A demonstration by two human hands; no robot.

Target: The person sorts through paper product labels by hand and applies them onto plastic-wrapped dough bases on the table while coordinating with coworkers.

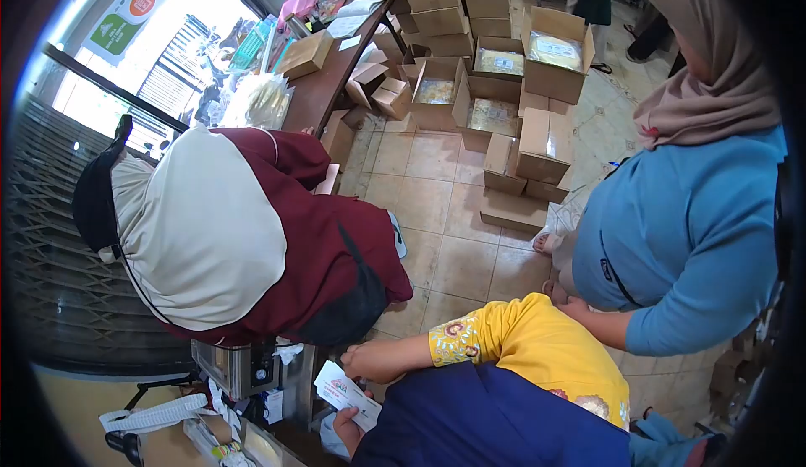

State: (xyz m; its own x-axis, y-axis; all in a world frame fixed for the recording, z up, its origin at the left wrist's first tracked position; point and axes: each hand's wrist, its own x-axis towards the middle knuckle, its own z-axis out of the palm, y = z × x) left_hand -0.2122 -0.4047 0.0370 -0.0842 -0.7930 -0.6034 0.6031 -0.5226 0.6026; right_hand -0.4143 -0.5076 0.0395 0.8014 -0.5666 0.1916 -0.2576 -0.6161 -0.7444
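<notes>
White printed labels with red and dark print are fanned out low in the head view. My left hand grips their lower edge, its thumb lying on the front. At their upper end, my right hand is curled closed against the labels, with its fingertips partly hidden. A yellow embroidered sleeve covers my right arm, and dark blue cloth hangs across my front. Just beyond the labels stands a metal machine with a dial.
A person in maroon bends at the left; another in blue stands at the right. Open cartons with packed bags are stacked on the tiled floor. A brown table stands by the window. White strapping lies lower left.
</notes>
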